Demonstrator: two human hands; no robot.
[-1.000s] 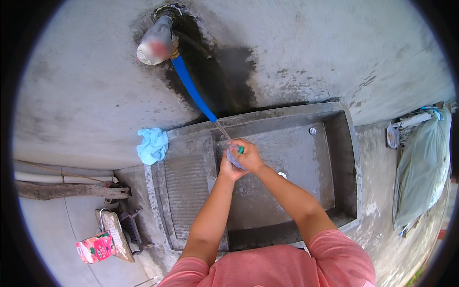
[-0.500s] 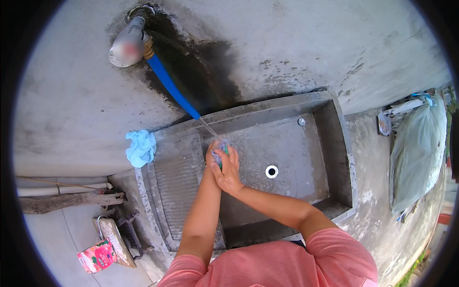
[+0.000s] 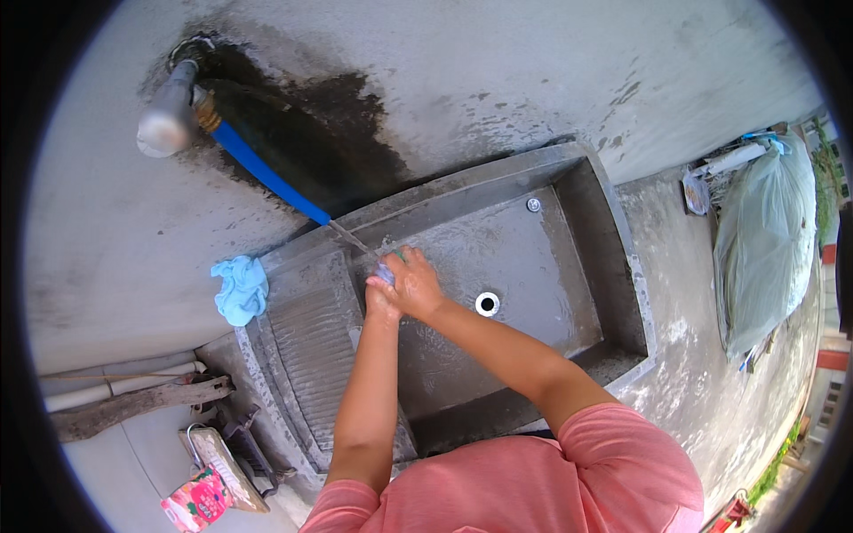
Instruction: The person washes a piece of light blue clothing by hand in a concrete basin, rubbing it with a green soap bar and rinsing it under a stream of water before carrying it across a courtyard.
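Observation:
Both hands meet over the left part of a grey concrete sink [image 3: 638, 275], just below the end of a blue hose [image 3: 271, 182]. A thin stream of water [image 3: 352, 237] runs from the hose toward them. My right hand [image 3: 418, 288] is closed over a small wet purple and green thing [image 3: 386, 274], whose kind I cannot make out. Pressed against it from the left and below, my left hand [image 3: 383, 300] is closed on it too. Most of the thing is hidden by the fingers.
A ribbed washboard slab [image 3: 311, 355] forms the sink's left side, with a light blue cloth [image 3: 240, 290] on its far corner. The drain [image 3: 487, 305] has a white ring. A metal tap [image 3: 169, 120] juts from the wall. At right stands a large plastic-wrapped bundle [image 3: 766, 244].
The view has shifted, so the tap and hose appear farther left. My right hand's fingers have curled round the purple and green thing, and less of its green part shows.

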